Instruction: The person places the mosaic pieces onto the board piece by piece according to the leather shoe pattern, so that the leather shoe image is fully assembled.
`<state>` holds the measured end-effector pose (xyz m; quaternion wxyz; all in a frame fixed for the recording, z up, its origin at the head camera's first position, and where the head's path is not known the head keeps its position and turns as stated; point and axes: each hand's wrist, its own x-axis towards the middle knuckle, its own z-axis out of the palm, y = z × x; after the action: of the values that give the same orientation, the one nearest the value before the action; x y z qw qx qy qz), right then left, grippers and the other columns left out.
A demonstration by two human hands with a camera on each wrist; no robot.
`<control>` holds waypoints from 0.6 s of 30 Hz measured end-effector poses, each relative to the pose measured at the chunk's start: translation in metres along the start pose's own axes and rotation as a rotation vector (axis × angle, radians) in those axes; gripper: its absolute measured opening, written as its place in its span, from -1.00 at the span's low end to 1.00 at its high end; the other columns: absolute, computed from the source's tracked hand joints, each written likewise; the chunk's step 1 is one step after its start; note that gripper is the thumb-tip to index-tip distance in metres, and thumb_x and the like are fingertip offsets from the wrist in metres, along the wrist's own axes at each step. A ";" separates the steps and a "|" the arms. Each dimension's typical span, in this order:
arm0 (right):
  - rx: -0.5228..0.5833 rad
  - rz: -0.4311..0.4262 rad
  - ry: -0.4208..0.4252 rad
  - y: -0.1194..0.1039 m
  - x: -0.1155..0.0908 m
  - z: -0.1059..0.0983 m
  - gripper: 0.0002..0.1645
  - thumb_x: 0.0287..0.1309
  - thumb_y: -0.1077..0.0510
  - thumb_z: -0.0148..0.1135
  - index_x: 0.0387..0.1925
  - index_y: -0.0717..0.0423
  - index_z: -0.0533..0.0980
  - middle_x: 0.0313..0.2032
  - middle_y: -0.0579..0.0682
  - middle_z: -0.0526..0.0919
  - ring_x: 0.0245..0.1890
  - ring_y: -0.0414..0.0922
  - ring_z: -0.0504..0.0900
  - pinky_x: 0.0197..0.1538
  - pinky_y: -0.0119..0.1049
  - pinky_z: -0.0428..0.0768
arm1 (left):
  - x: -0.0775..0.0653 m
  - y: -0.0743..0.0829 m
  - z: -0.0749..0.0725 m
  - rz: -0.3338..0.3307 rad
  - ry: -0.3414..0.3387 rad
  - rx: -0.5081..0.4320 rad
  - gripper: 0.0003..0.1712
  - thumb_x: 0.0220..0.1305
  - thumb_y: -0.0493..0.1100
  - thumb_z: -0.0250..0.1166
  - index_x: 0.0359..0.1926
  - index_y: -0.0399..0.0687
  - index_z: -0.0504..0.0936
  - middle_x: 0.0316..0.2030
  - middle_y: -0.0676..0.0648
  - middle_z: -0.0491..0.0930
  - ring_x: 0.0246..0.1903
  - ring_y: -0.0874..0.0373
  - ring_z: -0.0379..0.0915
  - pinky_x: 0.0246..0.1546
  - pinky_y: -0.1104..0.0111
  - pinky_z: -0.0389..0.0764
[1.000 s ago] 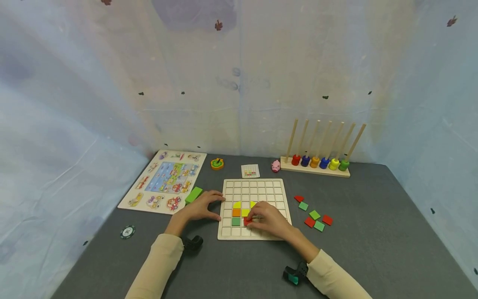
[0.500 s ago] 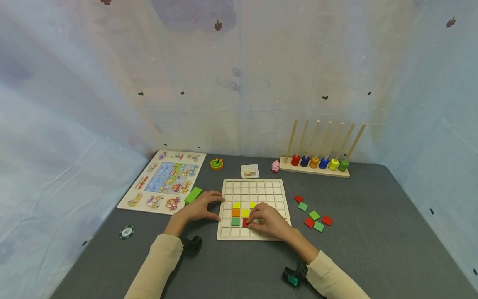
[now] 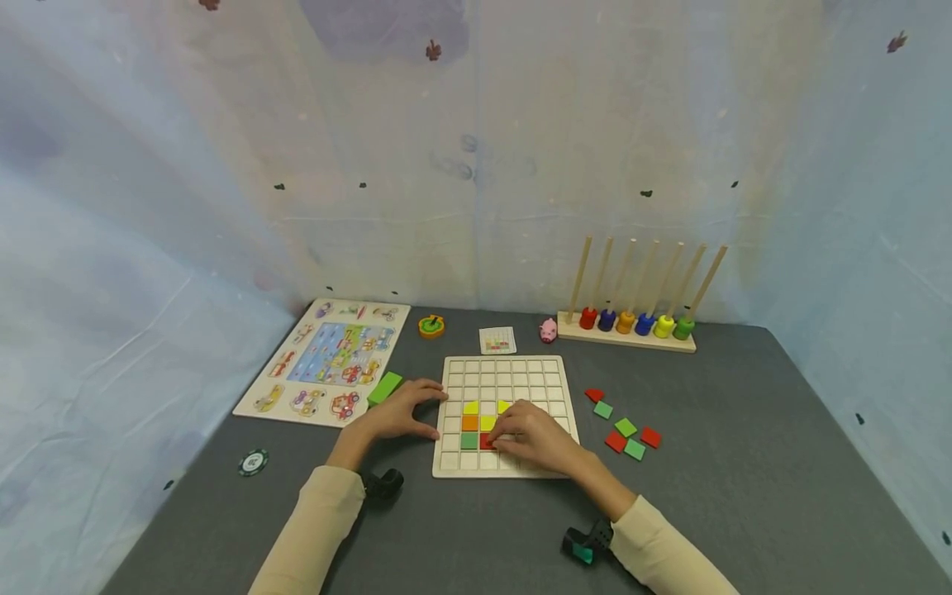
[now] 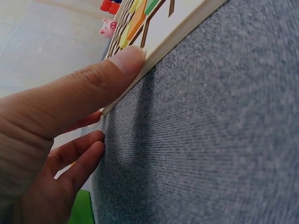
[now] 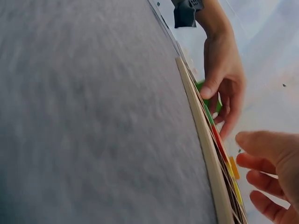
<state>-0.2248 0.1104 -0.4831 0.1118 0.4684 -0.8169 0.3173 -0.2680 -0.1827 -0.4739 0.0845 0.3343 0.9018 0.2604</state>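
A wooden grid board (image 3: 521, 378) lies in the middle of the table. Along its left edge rests my left hand (image 3: 397, 413), thumb and fingertips apart; in the left wrist view the thumb (image 4: 100, 77) touches the rim. A red square tile (image 3: 487, 442) lies in a cell beside a green tile (image 3: 469, 441). Right over the red tile is my right hand (image 3: 537, 436), partly covering it. In the right wrist view its fingers (image 5: 266, 182) are loosely bent with nothing between them. An orange tile (image 3: 470, 423) and several yellow tiles (image 3: 487, 423) fill cells behind.
Loose red and green tiles (image 3: 625, 427) lie right of the board. Behind it are a pattern card (image 3: 497, 340), a pig figure (image 3: 548, 330) and a peg rack (image 3: 627, 335). To the left are a picture puzzle (image 3: 253, 405), a green block (image 3: 385, 388) and a chip (image 3: 254, 462).
The red tile has shifted slightly left and now lies flat in the cell beside the green one. My right fingers have let go of it. The left hand stays at the board's edge.
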 end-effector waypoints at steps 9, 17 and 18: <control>0.000 0.063 0.041 0.009 -0.015 -0.028 -0.77 0.04 0.18 0.37 -0.20 0.08 0.62 -0.15 -0.03 0.58 -0.08 -0.14 0.49 -0.04 -0.17 0.49 | -0.001 0.002 -0.001 0.001 0.005 0.000 -0.25 -0.04 0.05 0.47 0.18 -0.11 0.47 0.21 -0.18 0.30 0.22 -0.13 0.15 0.19 -0.02 0.21; -0.057 0.165 0.079 0.017 -0.037 -0.058 -0.68 0.01 0.17 0.39 -0.14 0.11 0.60 -0.05 0.12 0.49 0.00 -0.02 0.44 -0.03 -0.02 0.45 | -0.001 0.001 0.000 0.000 0.005 0.009 -0.23 -0.05 0.08 0.47 0.19 -0.10 0.47 0.21 -0.16 0.31 0.21 -0.11 0.17 0.19 -0.01 0.23; -0.062 0.171 0.079 0.018 -0.040 -0.062 -0.67 0.00 0.18 0.39 -0.13 0.12 0.59 -0.05 0.11 0.49 -0.01 -0.01 0.44 -0.03 -0.01 0.45 | -0.001 0.001 0.000 0.001 0.007 0.011 -0.23 -0.05 0.08 0.47 0.19 -0.11 0.47 0.21 -0.16 0.31 0.21 -0.10 0.17 0.19 -0.01 0.23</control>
<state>-0.2253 0.1831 -0.4619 0.1308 0.3803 -0.8585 0.3182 -0.2669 -0.1823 -0.4735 0.0796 0.3343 0.9034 0.2565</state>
